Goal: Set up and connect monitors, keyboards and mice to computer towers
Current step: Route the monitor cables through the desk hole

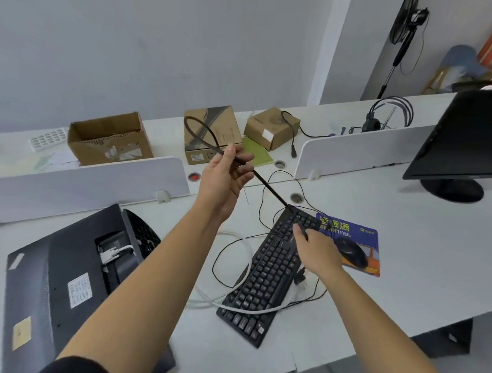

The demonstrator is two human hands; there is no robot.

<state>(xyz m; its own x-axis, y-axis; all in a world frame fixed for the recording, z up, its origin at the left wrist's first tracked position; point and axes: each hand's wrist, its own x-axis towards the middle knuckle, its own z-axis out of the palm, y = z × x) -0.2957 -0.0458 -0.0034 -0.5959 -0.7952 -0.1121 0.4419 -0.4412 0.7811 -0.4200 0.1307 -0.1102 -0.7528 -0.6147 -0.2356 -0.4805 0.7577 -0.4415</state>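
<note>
Left hand [225,177]: raised above the white desk [405,249], thumb and fingers pinching a thin dark cable [270,188] just below its loop; to the right of a black flat monitor [52,276] lying screen-down at the near left edge.
Cable run: stretched straight between both hands.
Black keyboard [266,271]: slanted at mid-desk, crossed by a white cord [248,259].
Right hand [318,250]: fingers curled round the cable's lower end, over the keyboard's far end.
Black mouse [350,251]: on a blue mat [369,234] beside the keyboard.
Upright black monitor [466,139]: far right edge.
</note>
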